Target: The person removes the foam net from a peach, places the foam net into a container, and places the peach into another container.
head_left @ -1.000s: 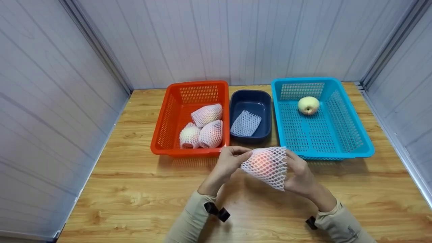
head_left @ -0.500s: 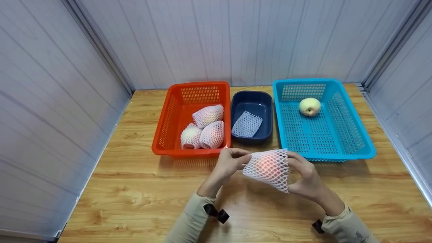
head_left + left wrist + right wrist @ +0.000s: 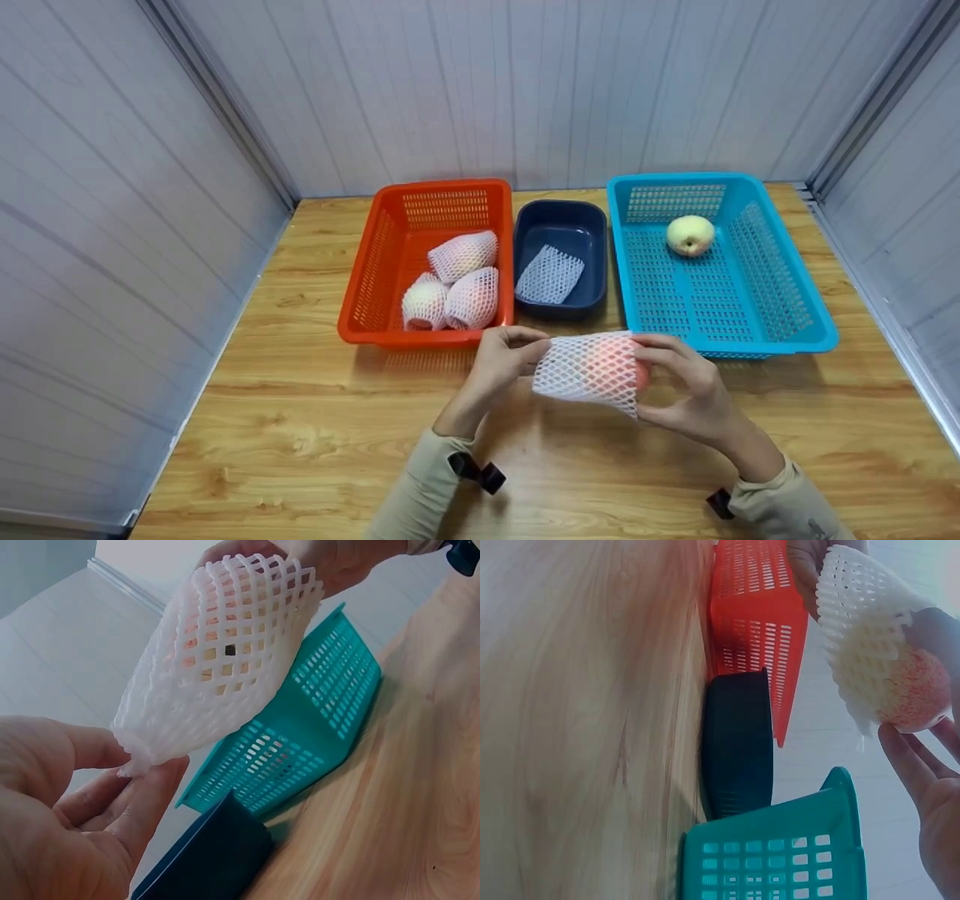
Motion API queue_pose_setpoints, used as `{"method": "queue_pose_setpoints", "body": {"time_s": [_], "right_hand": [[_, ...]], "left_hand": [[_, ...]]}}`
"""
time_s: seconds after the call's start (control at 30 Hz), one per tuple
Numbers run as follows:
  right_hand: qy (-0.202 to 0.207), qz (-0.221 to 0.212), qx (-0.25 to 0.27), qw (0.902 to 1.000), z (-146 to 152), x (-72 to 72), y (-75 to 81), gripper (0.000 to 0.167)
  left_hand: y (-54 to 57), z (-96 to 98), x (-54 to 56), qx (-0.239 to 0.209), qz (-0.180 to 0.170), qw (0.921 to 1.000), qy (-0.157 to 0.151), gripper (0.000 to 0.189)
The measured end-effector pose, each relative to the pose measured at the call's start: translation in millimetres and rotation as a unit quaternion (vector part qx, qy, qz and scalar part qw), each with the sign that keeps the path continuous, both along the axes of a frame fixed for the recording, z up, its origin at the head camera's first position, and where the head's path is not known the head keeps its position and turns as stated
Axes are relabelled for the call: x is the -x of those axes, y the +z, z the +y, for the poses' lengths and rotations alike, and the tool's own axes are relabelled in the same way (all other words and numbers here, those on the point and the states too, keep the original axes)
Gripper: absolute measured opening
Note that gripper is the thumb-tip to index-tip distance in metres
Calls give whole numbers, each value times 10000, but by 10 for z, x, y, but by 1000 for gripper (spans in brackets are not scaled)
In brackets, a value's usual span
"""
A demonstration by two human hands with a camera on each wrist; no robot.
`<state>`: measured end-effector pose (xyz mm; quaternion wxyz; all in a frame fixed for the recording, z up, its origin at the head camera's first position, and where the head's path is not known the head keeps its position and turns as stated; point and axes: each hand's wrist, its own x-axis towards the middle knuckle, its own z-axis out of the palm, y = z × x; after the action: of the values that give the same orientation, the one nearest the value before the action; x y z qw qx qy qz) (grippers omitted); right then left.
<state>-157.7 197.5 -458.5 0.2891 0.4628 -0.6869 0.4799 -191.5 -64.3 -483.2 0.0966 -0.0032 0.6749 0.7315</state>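
In the head view my left hand [image 3: 499, 367] pinches the gathered narrow end of a white foam net sleeve [image 3: 574, 367] above the table. Inside the sleeve sits an apple [image 3: 919, 694]; its red-blushed end sticks out of the wide mouth on the right. My right hand [image 3: 694, 390] holds that end, fingers along the top and thumb below, right at the net's rim. The right wrist view shows fingertips on the bare red skin. Seen from the left wrist, the net tapers to a twisted tip between thumb and fingers, and the apple shows through the mesh.
Behind the hands stand a red basket [image 3: 352, 300] with several netted apples [image 3: 463, 255], a navy tub [image 3: 561, 225] holding a flat foam net [image 3: 550, 275], and a blue basket [image 3: 814, 322] with one bare apple [image 3: 690, 235]. Panel walls enclose the wooden table [image 3: 300, 420].
My right hand has shifted right, away from my left hand. The apple's red end, earlier within the net, now pokes out of its mouth. The left hand has moved slightly left.
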Motion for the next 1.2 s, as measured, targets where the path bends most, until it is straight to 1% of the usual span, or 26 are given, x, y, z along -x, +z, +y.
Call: {"method": "queue_pose_setpoints", "body": {"time_s": [0.07,0.27,0.37,0.57,0.83,1.03,1.2], "right_hand": [[1,-6,9,10000,15,0,-2,49],[-114,-57,11,9999,62,-19,-4,56],[-214,-78,7,9997,97,-32,-4,55],[-427,-109,-68,9990,179,-65,-6,53],[-465,-149,9,9988,269,-105,-28,52],[-520,-233,1,9984,330,-115,-65,54],[-766,-274,23,9967,385,-127,-91,53]], "left_hand": [[-3,-8,-3,-3,-25,10000,37,20],[-10,-34,-12,6,62,9999,118,21],[-14,-51,-7,-88,93,9998,132,21],[-6,-86,-2,-45,168,9996,229,25],[-19,-108,-7,-47,310,9991,286,21],[-38,-121,-2,28,249,9993,275,24],[-21,-133,-1,4,227,9995,234,26]]}}
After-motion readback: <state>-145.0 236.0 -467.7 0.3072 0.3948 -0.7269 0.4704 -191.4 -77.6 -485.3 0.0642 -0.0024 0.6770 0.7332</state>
